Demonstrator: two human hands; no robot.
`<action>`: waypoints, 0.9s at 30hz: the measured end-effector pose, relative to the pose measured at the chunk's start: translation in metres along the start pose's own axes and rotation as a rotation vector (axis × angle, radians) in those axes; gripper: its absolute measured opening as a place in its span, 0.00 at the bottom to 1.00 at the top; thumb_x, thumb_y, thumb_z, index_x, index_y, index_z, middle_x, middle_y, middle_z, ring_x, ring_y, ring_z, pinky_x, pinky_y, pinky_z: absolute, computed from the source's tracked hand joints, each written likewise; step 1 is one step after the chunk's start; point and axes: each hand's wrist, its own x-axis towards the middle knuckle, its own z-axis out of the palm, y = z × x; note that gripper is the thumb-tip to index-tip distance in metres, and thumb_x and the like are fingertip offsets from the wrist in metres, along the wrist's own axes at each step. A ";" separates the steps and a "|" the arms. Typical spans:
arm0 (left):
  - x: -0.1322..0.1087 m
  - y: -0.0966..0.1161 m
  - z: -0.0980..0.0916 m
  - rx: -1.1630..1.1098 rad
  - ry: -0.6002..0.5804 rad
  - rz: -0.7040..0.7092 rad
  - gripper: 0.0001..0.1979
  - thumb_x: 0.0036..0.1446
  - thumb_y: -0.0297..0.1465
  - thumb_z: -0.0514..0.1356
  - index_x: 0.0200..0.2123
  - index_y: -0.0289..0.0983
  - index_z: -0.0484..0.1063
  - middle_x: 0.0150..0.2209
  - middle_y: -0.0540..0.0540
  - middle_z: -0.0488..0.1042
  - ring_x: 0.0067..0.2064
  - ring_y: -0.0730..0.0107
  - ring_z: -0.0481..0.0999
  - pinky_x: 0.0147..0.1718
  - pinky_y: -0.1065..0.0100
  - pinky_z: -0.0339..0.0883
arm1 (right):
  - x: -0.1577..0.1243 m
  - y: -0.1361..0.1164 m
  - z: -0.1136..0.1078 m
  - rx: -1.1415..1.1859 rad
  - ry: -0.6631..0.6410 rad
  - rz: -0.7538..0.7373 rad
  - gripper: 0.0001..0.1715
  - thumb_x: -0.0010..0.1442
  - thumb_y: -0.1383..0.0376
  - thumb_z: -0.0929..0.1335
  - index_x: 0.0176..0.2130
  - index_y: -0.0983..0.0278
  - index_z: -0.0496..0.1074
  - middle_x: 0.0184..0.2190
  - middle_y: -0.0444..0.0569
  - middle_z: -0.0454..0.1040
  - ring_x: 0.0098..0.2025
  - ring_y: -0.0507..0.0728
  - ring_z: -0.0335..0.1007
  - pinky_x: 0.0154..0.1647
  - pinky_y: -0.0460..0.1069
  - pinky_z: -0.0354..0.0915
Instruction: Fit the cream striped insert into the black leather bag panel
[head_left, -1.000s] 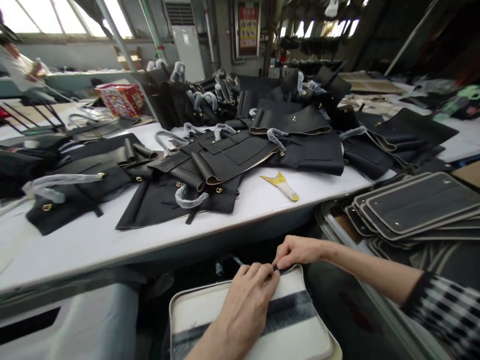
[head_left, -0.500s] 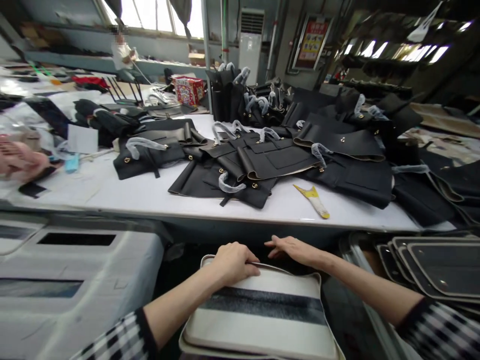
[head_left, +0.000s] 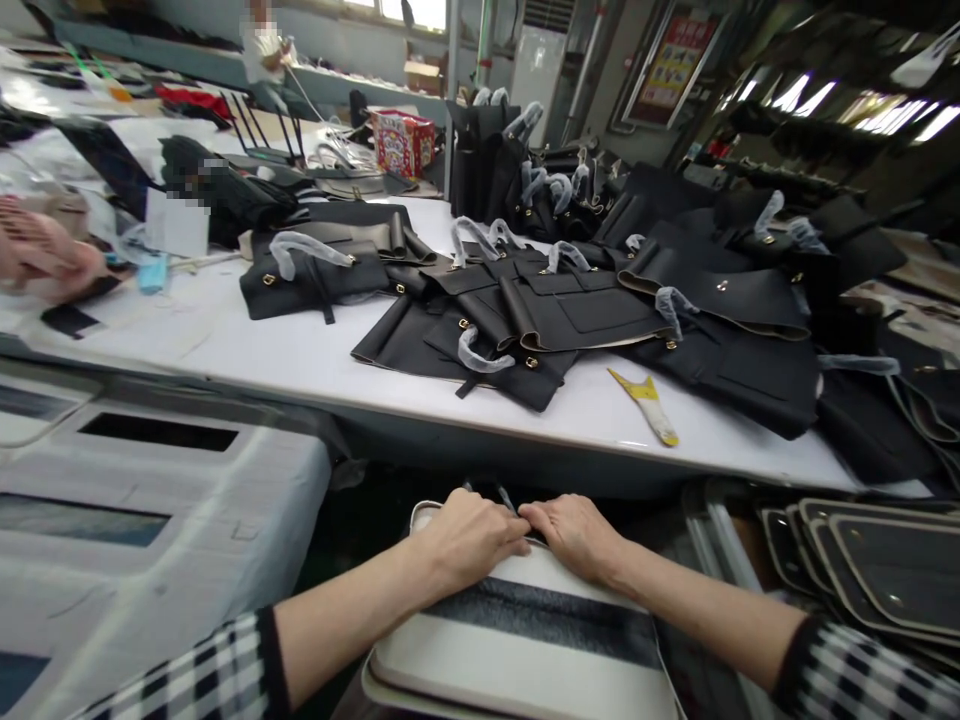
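A white bag piece with a broad dark stripe [head_left: 555,612] lies before me, its edges bound and another layer showing beneath. At its far edge my left hand [head_left: 474,535] is closed, fingers bent over the rim. My right hand [head_left: 576,535] is closed beside it on the same edge, the two hands almost touching. Its fingertips are hidden. Two thin dark strips [head_left: 505,496] stick up just beyond the fingers; I cannot tell what they belong to.
Across the white table [head_left: 300,375] lie several black bag pieces [head_left: 592,305] with wrapped handles, and a yellow-and-white tool [head_left: 646,405]. Dark panels [head_left: 892,560] are stacked at right. A pale covered surface [head_left: 255,530] stands at left. Further back a person [head_left: 264,55] is near a red box [head_left: 403,143].
My right hand has come left and down onto the far edge of the white bag piece, its fingers closing beside my left hand. The camera view has tilted down somewhat.
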 end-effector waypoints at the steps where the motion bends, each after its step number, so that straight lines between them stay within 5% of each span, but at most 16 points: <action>1: -0.002 -0.003 -0.003 -0.010 -0.003 0.000 0.16 0.65 0.42 0.51 0.40 0.43 0.77 0.41 0.47 0.81 0.41 0.56 0.80 0.32 0.66 0.65 | 0.000 -0.001 0.000 -0.018 -0.002 -0.003 0.32 0.71 0.53 0.49 0.40 0.58 0.75 0.36 0.51 0.79 0.38 0.63 0.73 0.39 0.53 0.59; 7: -0.024 -0.039 -0.019 -0.241 -0.064 -0.141 0.14 0.57 0.41 0.58 0.46 0.55 0.77 0.43 0.53 0.81 0.45 0.58 0.79 0.37 0.67 0.67 | 0.001 -0.007 -0.004 0.001 -0.053 -0.047 0.30 0.71 0.54 0.49 0.47 0.55 0.75 0.44 0.47 0.78 0.43 0.61 0.73 0.43 0.51 0.60; 12: -0.035 -0.055 -0.009 -0.384 -0.040 -0.273 0.15 0.54 0.43 0.61 0.46 0.58 0.76 0.43 0.55 0.81 0.48 0.59 0.78 0.41 0.67 0.68 | 0.004 -0.014 -0.010 0.071 -0.139 -0.056 0.32 0.71 0.54 0.48 0.48 0.56 0.75 0.41 0.47 0.79 0.39 0.59 0.74 0.41 0.49 0.62; 18: -0.038 -0.054 -0.003 -0.326 0.018 -0.220 0.15 0.56 0.44 0.61 0.49 0.60 0.74 0.46 0.53 0.79 0.49 0.59 0.78 0.41 0.66 0.66 | 0.011 -0.024 -0.010 0.074 -0.188 -0.079 0.36 0.71 0.54 0.46 0.44 0.58 0.76 0.36 0.50 0.79 0.37 0.59 0.75 0.39 0.49 0.63; 23: -0.045 -0.054 -0.004 -0.280 0.062 -0.134 0.16 0.61 0.43 0.58 0.53 0.60 0.71 0.46 0.52 0.80 0.46 0.62 0.79 0.39 0.69 0.65 | 0.015 -0.029 -0.010 -0.012 -0.187 -0.175 0.31 0.71 0.54 0.47 0.62 0.53 0.63 0.46 0.52 0.78 0.45 0.64 0.75 0.45 0.54 0.63; 27: -0.048 -0.052 -0.003 -0.259 0.086 -0.096 0.16 0.62 0.42 0.57 0.53 0.58 0.71 0.47 0.54 0.79 0.48 0.64 0.78 0.42 0.70 0.65 | 0.020 -0.036 -0.007 0.021 -0.191 -0.160 0.32 0.71 0.52 0.46 0.61 0.53 0.64 0.45 0.51 0.78 0.44 0.64 0.75 0.46 0.55 0.64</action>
